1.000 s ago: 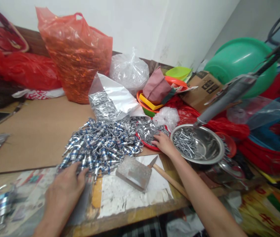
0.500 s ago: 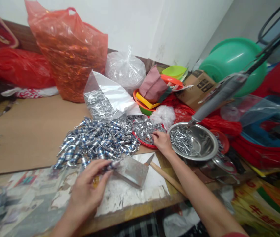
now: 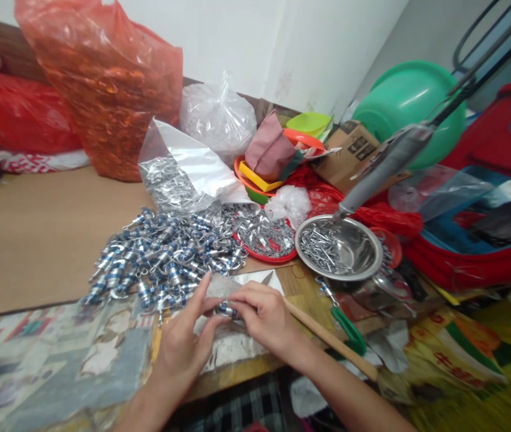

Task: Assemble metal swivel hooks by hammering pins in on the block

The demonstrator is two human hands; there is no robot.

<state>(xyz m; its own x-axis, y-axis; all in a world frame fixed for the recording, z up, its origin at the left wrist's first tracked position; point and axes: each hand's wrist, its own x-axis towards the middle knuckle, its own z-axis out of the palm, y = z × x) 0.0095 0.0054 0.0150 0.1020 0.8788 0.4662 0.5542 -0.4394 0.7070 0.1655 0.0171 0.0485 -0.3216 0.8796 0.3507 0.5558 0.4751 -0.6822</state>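
Observation:
My left hand [image 3: 181, 333] pinches a small silver-and-blue metal piece [image 3: 227, 309] between thumb and fingers. From the other side, my right hand [image 3: 267, 312] has its fingertips closed at that same piece; any smaller part between them is hidden. Behind the hands, a flat grey metal block [image 3: 222, 287] lies on a worn white sheet [image 3: 224, 354], partly covered by my fingers. Just beyond is a heap of similar silver-and-blue pieces [image 3: 161, 258], many with hooks or rings. A red plate [image 3: 277, 259] holds small shiny silver parts, beyond my right hand.
A steel bowl [image 3: 376, 264] of metal pins stands right of the plate. A wooden handle [image 3: 331, 342] and a pointed blade [image 3: 268, 278] lie near my right hand. Behind stand a clear bag of silver parts [image 3: 170, 180] and a large orange bag [image 3: 116, 102].
My right hand has left the red plate and come down-left to the piece in my left hand. The camera view has shifted slightly, bringing a green clip into sight beside the wooden handle.

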